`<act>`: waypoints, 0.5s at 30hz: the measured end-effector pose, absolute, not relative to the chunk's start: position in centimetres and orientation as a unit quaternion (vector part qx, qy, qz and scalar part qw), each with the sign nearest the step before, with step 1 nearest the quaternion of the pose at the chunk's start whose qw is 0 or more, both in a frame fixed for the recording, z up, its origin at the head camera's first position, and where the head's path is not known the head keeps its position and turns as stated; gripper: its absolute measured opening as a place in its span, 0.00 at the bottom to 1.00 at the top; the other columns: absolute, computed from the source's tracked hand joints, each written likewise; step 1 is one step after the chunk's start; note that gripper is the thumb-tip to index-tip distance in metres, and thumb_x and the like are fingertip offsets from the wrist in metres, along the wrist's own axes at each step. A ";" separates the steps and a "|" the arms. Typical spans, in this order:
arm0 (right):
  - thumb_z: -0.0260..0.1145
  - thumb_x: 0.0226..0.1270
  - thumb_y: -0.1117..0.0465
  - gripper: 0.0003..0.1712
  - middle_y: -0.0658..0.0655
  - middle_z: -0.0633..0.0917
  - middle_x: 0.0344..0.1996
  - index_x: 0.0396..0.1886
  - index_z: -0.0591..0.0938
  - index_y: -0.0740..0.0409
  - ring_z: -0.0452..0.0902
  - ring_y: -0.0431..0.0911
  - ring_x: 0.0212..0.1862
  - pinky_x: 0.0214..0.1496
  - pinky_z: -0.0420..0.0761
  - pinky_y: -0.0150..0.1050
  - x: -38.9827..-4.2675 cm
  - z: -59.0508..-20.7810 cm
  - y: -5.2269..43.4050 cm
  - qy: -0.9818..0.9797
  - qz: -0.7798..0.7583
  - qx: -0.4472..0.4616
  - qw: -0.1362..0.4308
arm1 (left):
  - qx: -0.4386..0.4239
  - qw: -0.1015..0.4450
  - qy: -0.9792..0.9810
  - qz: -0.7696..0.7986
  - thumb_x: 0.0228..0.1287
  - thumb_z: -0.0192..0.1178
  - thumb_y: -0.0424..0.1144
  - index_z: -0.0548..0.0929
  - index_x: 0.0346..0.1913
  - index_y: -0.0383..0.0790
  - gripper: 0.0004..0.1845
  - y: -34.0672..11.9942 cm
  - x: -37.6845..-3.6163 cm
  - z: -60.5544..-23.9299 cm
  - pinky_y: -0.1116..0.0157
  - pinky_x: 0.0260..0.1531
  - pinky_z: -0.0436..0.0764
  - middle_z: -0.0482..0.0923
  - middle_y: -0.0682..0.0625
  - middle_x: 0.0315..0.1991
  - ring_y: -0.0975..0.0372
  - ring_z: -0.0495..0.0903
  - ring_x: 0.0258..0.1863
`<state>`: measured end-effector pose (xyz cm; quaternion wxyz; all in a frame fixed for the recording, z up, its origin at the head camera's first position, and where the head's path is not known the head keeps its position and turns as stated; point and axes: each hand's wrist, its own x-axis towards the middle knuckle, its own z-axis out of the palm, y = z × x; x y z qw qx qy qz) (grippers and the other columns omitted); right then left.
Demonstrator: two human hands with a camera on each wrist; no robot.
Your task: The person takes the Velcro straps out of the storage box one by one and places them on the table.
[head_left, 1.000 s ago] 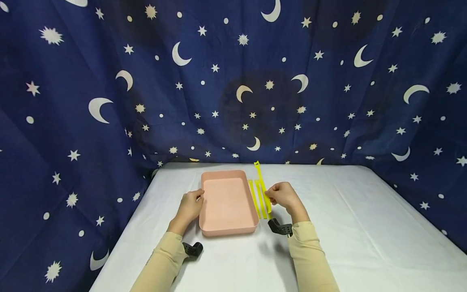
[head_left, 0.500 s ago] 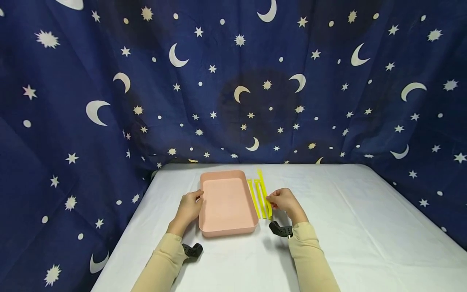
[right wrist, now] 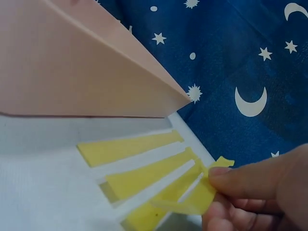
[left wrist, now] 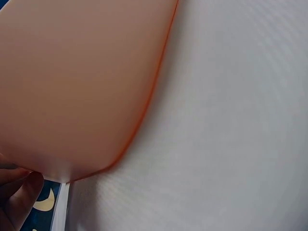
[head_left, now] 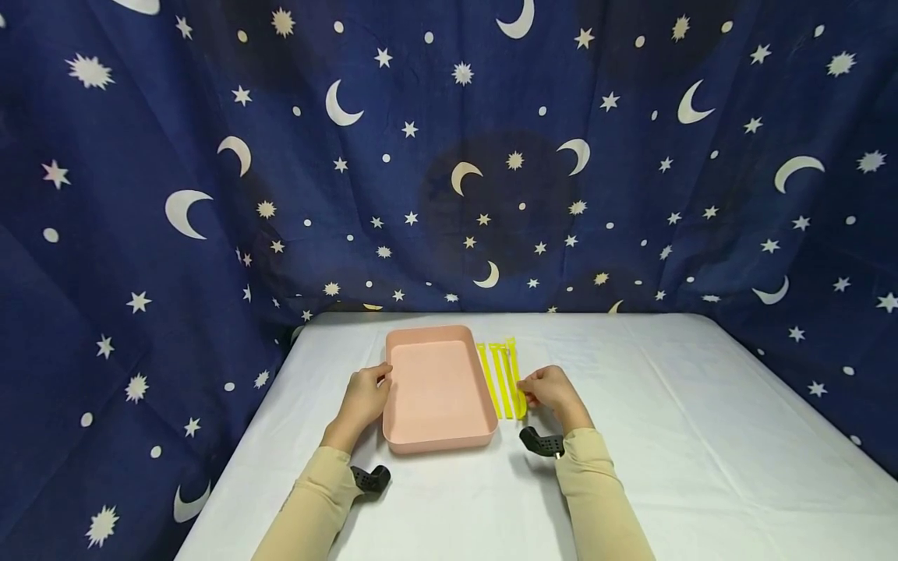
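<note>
A shallow pink tray (head_left: 438, 389) lies on the table. My left hand (head_left: 366, 395) grips its left rim; in the left wrist view the fingers (left wrist: 21, 197) are at the tray's edge. To the tray's right, my right hand (head_left: 552, 387) pinches a yellow hook-and-loop cable tie (head_left: 514, 360) between thumb and fingertips. In the right wrist view this tie (right wrist: 199, 195) bends below the thumb, close over the others. More yellow cable ties (head_left: 489, 380) lie side by side between the tray and that hand, slotted heads pointing away from me.
White cloth (head_left: 666, 436) covers the table. A dark blue curtain (head_left: 393, 187) with moons and stars hangs behind and at both sides. Black wrist-camera mounts (head_left: 372, 480) sit under both wrists, low over the cloth.
My right hand has come slightly toward me and right, drawing the held cable tie down beside the others; its head now sits nearer their heads. The left hand and tray have stayed put.
</note>
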<state>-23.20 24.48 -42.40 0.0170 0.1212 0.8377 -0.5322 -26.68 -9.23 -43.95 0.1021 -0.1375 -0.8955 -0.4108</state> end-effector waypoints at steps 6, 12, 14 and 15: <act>0.65 0.68 0.67 0.08 0.50 0.75 0.14 0.32 0.79 0.69 0.71 0.37 0.18 0.22 0.76 0.27 -23.5 -42.9 24.7 0.840 -0.522 0.146 0.028 | -0.141 0.108 -0.893 -0.413 0.70 0.55 0.28 0.81 0.58 0.25 0.17 -9.3 -26.7 -43.9 0.51 0.62 0.79 0.78 0.35 0.62 0.45 0.79 0.62; 0.66 0.67 0.66 0.08 0.50 0.75 0.15 0.32 0.77 0.67 0.72 0.37 0.18 0.22 0.77 0.28 -23.8 -43.3 24.8 0.838 -0.518 0.168 0.038 | -0.145 0.110 -0.893 -0.411 0.69 0.55 0.27 0.81 0.58 0.25 0.17 -9.3 -26.7 -43.9 0.51 0.61 0.80 0.78 0.34 0.61 0.44 0.80 0.61; 0.66 0.67 0.66 0.08 0.51 0.75 0.16 0.32 0.77 0.67 0.72 0.38 0.18 0.22 0.77 0.28 -23.8 -43.3 24.8 0.837 -0.518 0.171 0.038 | -0.146 0.110 -0.894 -0.410 0.69 0.55 0.27 0.81 0.58 0.25 0.17 -9.3 -26.7 -44.0 0.51 0.61 0.80 0.78 0.34 0.61 0.44 0.80 0.61; 0.66 0.67 0.66 0.08 0.51 0.75 0.16 0.32 0.77 0.67 0.72 0.38 0.18 0.22 0.77 0.28 -23.8 -43.3 24.8 0.838 -0.517 0.171 0.038 | -0.146 0.109 -0.894 -0.410 0.70 0.55 0.27 0.81 0.58 0.25 0.17 -9.3 -26.6 -43.9 0.51 0.61 0.80 0.78 0.34 0.61 0.44 0.79 0.61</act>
